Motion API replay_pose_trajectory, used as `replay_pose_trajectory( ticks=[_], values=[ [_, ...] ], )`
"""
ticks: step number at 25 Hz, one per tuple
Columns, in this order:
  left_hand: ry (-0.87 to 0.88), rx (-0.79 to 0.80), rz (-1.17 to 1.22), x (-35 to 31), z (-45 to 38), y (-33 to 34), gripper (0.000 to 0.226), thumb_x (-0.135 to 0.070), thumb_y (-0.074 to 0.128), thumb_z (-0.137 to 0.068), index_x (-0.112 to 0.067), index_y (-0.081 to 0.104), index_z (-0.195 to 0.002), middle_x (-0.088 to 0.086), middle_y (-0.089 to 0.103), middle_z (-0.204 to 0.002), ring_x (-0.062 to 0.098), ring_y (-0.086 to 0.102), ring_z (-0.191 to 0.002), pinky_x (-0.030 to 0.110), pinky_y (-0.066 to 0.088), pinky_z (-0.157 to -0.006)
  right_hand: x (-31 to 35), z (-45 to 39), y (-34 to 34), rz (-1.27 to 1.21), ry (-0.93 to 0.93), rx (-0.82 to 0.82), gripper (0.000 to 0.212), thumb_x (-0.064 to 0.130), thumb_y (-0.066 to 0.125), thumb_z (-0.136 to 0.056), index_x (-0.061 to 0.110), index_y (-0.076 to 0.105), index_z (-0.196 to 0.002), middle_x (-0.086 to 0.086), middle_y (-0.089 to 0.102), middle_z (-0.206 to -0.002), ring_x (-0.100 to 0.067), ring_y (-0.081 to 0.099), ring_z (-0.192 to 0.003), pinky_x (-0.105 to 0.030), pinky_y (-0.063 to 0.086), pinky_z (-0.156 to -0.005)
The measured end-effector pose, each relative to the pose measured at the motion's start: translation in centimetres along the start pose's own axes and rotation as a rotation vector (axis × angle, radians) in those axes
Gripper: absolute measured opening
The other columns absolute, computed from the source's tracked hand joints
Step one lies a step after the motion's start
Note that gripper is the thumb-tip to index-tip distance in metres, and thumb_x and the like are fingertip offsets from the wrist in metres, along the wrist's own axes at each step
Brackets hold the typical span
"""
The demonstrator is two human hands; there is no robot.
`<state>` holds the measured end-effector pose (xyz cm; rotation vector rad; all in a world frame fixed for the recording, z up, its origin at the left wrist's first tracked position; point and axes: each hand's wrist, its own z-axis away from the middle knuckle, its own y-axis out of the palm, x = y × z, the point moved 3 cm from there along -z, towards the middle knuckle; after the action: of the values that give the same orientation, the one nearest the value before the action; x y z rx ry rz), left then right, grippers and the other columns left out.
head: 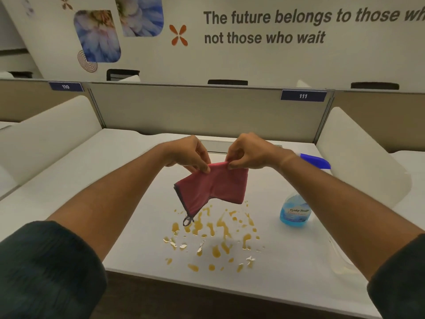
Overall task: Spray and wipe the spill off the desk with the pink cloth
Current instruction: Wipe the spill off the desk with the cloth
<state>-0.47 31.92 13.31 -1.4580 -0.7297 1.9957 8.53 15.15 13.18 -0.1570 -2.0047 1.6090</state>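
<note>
The pink cloth (213,186) hangs in the air above the white desk (138,203), folded, with a dark loop dangling at its lower left corner. My left hand (190,155) pinches its top edge on the left. My right hand (248,153) pinches the same edge on the right. Below the cloth, an orange-yellow spill (213,236) lies scattered in many drops and streaks near the desk's front edge. A spray bottle (295,208) with blue liquid and a blue trigger head stands to the right of the spill, partly behind my right forearm.
Beige partition panels close the desk at the back, with label 111 (303,96) at top right. White curved side dividers (358,155) stand at left and right. The desk's front edge (207,286) runs just below the spill.
</note>
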Motion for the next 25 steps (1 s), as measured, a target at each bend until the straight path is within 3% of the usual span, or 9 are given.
replay_pose_trajectory(
  ticks=[3,6,13,18,25],
  values=[
    [0.03,-0.075,-0.043,2.5,0.7,-1.2,0.011,-0.006,0.08,-0.071,-0.01,0.076,-0.081,-0.001,0.071,-0.068,0.011,0.068,-0.066,0.02,0.054,-0.06,2.0,-1.8,0.2,-0.077,0.014,0.039,0.013,0.016,0.079,-0.078,0.017,0.079,-0.092,0.006,0.076,-0.081,-0.002,0.069,-0.069,-0.012,0.054,-0.06],
    [0.063,-0.112,-0.079,5.2,0.8,-2.7,0.009,-0.007,0.08,-0.071,-0.014,0.074,-0.074,-0.004,0.066,-0.061,0.01,0.064,-0.063,0.023,0.056,-0.062,3.9,-4.0,1.0,-0.108,0.035,0.068,0.013,0.016,0.08,-0.079,0.017,0.079,-0.092,0.009,0.075,-0.079,-0.001,0.069,-0.07,-0.012,0.053,-0.061],
    [0.091,-0.037,-0.237,11.9,-0.8,-7.0,0.011,-0.014,0.081,-0.07,-0.019,0.072,-0.071,-0.004,0.067,-0.064,0.009,0.064,-0.062,0.023,0.052,-0.06,5.0,-7.8,4.0,-0.113,0.19,0.07,0.012,0.013,0.079,-0.078,0.018,0.079,-0.088,0.011,0.074,-0.074,0.004,0.066,-0.064,-0.011,0.053,-0.06],
    [0.135,-0.006,-0.354,16.3,-2.7,-8.2,0.009,-0.007,0.075,-0.072,-0.016,0.072,-0.073,0.0,0.071,-0.069,0.011,0.07,-0.064,0.02,0.054,-0.058,5.0,-9.5,8.1,-0.107,0.316,0.072,0.011,0.013,0.078,-0.078,0.019,0.079,-0.088,0.012,0.072,-0.073,-0.001,0.067,-0.067,-0.013,0.05,-0.06],
    [0.258,-0.092,-0.432,19.0,-6.0,-7.8,0.007,-0.008,0.073,-0.075,-0.013,0.072,-0.08,-0.002,0.065,-0.072,0.013,0.062,-0.067,0.021,0.045,-0.055,4.6,-11.3,11.5,0.021,0.382,-0.007,0.013,0.011,0.075,-0.08,0.015,0.078,-0.092,0.007,0.07,-0.076,-0.003,0.062,-0.067,-0.015,0.047,-0.063]
  ],
)
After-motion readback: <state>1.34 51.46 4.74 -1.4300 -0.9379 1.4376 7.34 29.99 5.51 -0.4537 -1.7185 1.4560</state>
